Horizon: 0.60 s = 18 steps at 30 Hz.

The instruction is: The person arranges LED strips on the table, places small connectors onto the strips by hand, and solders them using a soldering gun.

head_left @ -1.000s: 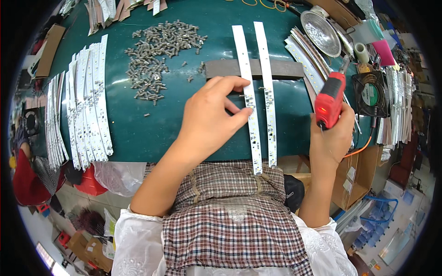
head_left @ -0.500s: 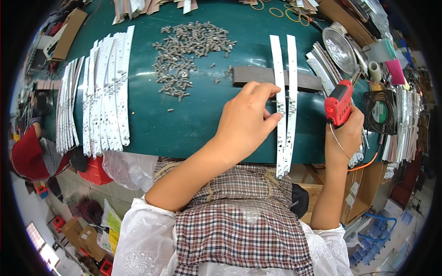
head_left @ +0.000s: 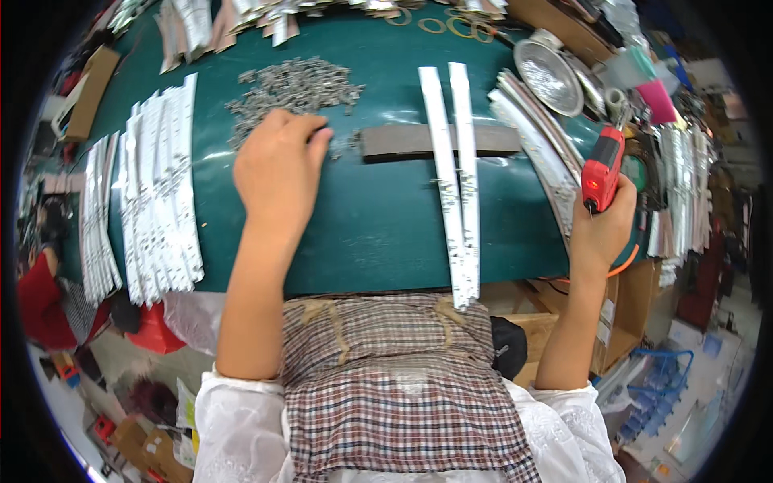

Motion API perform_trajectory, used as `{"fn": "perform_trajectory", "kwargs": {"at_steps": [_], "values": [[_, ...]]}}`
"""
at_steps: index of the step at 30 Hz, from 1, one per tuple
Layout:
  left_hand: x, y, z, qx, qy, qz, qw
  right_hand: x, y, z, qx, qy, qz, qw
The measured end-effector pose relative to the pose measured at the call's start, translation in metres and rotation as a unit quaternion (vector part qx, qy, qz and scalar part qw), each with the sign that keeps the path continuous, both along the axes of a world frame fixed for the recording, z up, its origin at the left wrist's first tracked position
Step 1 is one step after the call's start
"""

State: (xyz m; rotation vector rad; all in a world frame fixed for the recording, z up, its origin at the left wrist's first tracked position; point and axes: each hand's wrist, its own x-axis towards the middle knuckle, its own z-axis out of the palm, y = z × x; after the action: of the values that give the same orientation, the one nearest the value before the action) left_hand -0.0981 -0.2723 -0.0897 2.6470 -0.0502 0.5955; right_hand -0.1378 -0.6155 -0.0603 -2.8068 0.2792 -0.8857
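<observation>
My left hand (head_left: 280,165) hovers over the near side of a pile of small metal parts (head_left: 306,80). Its thumb and forefinger stand slightly apart with nothing visible between them; the other fingers are bent and partly hidden. In my right hand (head_left: 602,229) is a red-and-black soldering gun (head_left: 604,165), its metal tip pointing away from me. Between my hands lie two narrow white circuit-board strips (head_left: 447,193), side by side, their far parts across a dark flat bar (head_left: 394,143). Small parts stick out from the strips near their middles.
Bundles of similar white strips (head_left: 161,193) lie at the left of the green table (head_left: 362,233). More stacks (head_left: 535,141), a round metal dish (head_left: 549,76) and an orange cable (head_left: 624,266) are on the right. Yellowish rings (head_left: 459,28) lie at the back.
My left hand has left the two strips and moved left to the pile of metal parts. The right hand still holds the soldering gun at the right. The whole view has shifted somewhat.
</observation>
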Motion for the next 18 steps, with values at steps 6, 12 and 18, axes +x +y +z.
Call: {"fn": "perform_trajectory", "kwargs": {"at_steps": [6,12,18], "values": [[0.006,-0.004,-0.001,0.005,0.015,-0.009,1.0,-0.006,0.0,0.006,0.068,0.019,0.034,0.997],[-0.009,-0.011,0.025,-0.219,0.083,0.035,0.971,-0.001,0.007,-0.001,-0.011,0.09,0.017,0.996],[-0.022,-0.026,0.029,-0.455,0.122,-0.06,0.88,-0.007,-0.011,0.016,0.06,0.022,0.038,0.997]]}}
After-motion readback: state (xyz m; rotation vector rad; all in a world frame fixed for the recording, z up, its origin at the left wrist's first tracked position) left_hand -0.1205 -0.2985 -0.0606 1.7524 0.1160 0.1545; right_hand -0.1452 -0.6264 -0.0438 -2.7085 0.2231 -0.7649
